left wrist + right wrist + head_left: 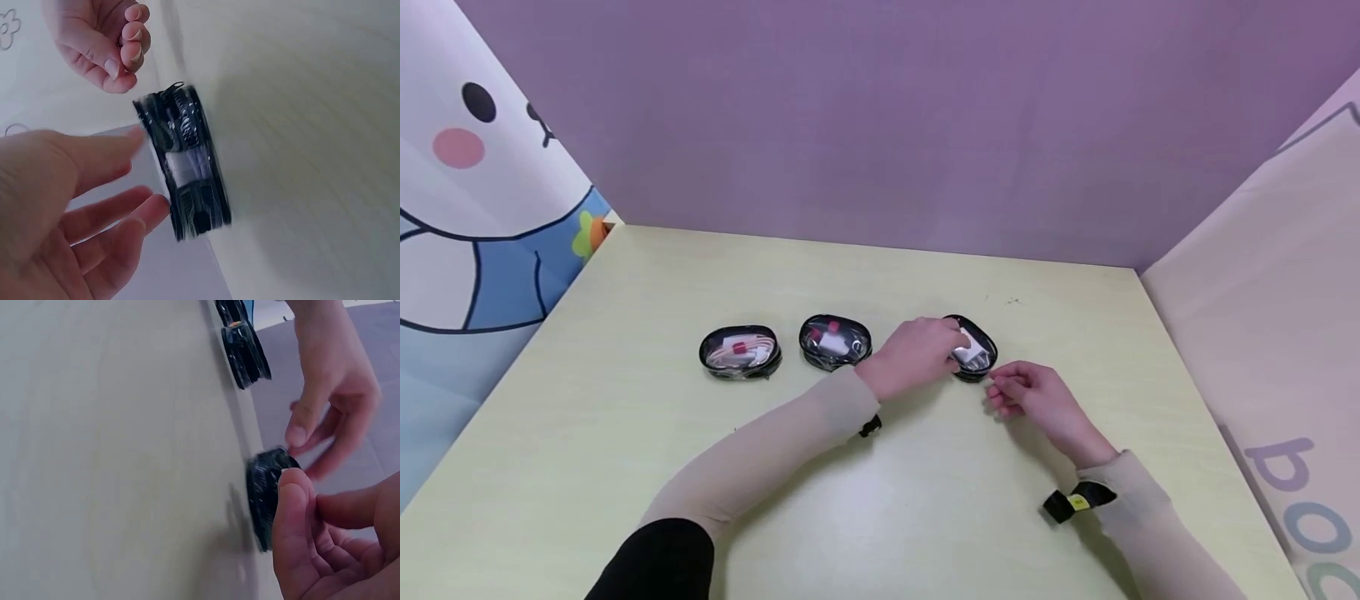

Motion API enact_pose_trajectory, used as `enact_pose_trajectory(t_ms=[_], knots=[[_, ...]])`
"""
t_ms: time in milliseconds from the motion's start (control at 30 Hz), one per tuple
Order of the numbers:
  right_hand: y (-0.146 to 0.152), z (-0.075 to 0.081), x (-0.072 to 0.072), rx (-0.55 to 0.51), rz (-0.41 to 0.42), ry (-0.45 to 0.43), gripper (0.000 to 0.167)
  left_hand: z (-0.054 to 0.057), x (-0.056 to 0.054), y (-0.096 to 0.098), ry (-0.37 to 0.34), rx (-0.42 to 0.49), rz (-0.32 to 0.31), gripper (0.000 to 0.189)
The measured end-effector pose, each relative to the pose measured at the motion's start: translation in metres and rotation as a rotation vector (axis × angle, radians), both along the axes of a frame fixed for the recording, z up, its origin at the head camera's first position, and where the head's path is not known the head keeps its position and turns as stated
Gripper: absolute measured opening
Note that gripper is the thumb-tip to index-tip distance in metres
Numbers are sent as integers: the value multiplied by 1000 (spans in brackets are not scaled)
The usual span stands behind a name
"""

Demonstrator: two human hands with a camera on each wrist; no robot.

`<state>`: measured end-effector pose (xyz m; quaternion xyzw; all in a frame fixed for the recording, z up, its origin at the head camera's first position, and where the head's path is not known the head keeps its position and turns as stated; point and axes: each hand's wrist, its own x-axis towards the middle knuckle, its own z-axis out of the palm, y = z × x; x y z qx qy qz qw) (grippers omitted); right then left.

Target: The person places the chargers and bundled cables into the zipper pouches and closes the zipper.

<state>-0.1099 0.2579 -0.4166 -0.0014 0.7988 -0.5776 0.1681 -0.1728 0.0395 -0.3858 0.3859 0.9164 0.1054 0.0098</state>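
Observation:
A small oval clear-windowed zip case (976, 348) with black edges lies on the table at the right end of a row; something white shows through its window. My left hand (921, 357) reaches over its left side, fingertips right at the top face. In the left wrist view the thumb and fingers (140, 212) are spread loosely along the case's face, not wrapped round it. My right hand (1037, 402) hovers just right of the case, its fingers loosely curled with nothing visible in them. The right wrist view shows its fingertips overlapping the case (265, 487).
Two similar cases stand to the left: a middle case (835, 342) with red and white contents and a left case (740, 352) holding a coiled pale cable. A purple panel (880, 125) rises behind the light wooden table (865, 517), with printed cloths at both sides.

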Motion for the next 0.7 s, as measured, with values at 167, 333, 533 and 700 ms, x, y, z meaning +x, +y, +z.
enact_pose_trajectory(t_ms=[167, 333, 533, 700], knots=[[2, 9, 1, 33, 23, 77, 22, 0, 4, -22, 63, 32, 6, 15], [0, 11, 5, 135, 29, 215, 19, 3, 12, -47, 89, 44, 56, 19], [-6, 11, 11, 313, 80, 457, 13, 5, 29, -78, 171, 56, 107, 18], [-11, 14, 11, 417, 122, 709, 18, 4, 44, -109, 293, 108, 138, 21]])
